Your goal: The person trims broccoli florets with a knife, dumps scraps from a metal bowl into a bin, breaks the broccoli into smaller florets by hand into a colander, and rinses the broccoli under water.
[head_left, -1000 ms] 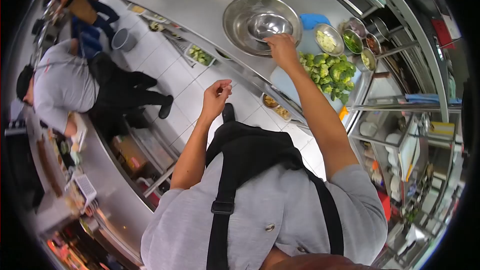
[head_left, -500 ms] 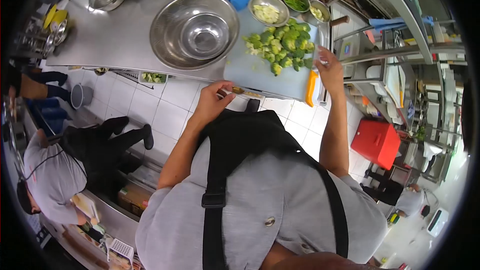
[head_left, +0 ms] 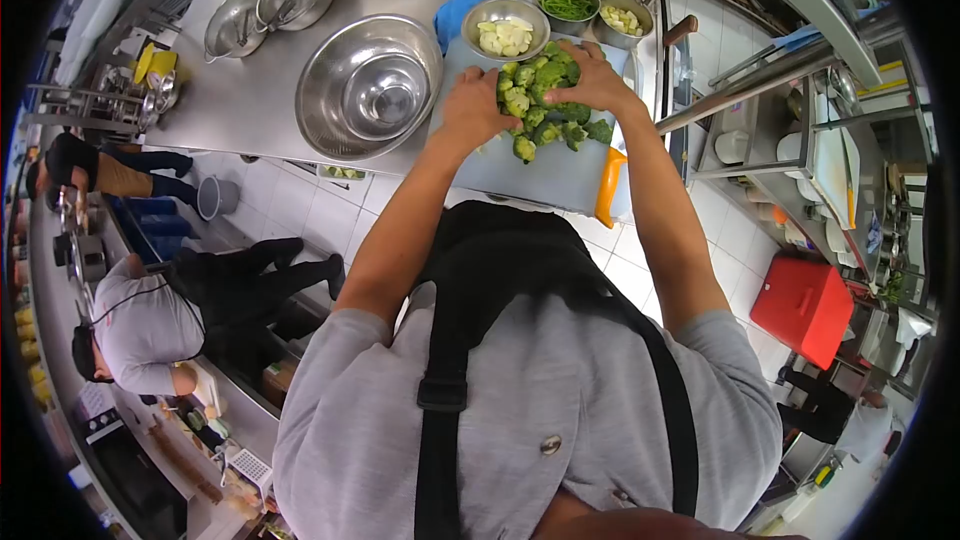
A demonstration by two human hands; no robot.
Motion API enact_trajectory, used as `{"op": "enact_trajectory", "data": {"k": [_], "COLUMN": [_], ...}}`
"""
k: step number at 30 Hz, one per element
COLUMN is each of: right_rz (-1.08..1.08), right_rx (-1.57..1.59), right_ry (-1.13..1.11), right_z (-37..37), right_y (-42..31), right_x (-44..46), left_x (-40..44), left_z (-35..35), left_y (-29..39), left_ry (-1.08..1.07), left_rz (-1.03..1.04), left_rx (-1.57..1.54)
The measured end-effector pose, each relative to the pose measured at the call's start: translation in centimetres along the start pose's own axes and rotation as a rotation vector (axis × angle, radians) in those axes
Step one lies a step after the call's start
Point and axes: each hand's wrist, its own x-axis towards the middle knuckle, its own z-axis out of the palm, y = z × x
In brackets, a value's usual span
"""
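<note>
A pile of broccoli florets (head_left: pixel 540 105) lies on the pale cutting board (head_left: pixel 500 178). My left hand (head_left: pixel 474 112) cups the pile's left side, its thumb against the florets. From the right, my right hand (head_left: pixel 597 85) curves over the pile with thumb and fingers spread around it. Several fingertips are hidden behind or among the florets. A knife with a yellow handle (head_left: pixel 610 188) rests at the board's right edge, below my right hand. Just beyond the pile stands a metal bowl of pale cut pieces (head_left: pixel 505 36).
Left of the board, a small metal bowl sits inside a large perforated one (head_left: pixel 318 90). A blue cloth (head_left: pixel 462 12) and small bowls of cut ingredients (head_left: pixel 568 4) stand at the back. Co-workers (head_left: pixel 150 325) are at the left; a red box (head_left: pixel 803 312) is on the right.
Both hands have moved onto the broccoli, the left from the table's front edge and the right from beside the knife. The florets are gathered closer together. The view has shifted slightly.
</note>
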Motion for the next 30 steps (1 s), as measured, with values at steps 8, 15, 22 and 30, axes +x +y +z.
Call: {"op": "enact_trajectory", "data": {"k": [8,15,22,30], "right_rz": [-0.092,-0.129,-0.246,-0.293], "right_rx": [-0.001,0.031,0.161,0.278], "right_ry": [0.01,-0.072,-0.026,0.063], "right_z": [0.8,0.2,1.1,1.2], "right_y": [-0.1,-0.5,1.4,0.8], "right_x": [0.2,-0.2,0.7,0.5], "left_x": [1.2,1.9,3.3,4.5], "left_z": [0.5,0.5,1.6,2.5], "left_y": [1.1,2.3,2.0,2.0], "left_ry": [-0.103,-0.21,-0.176,-0.071], "left_rz": [0.082,0.076,0.11,0.14], "left_rx": [-0.051,-0.074,-0.127,-0.236]}}
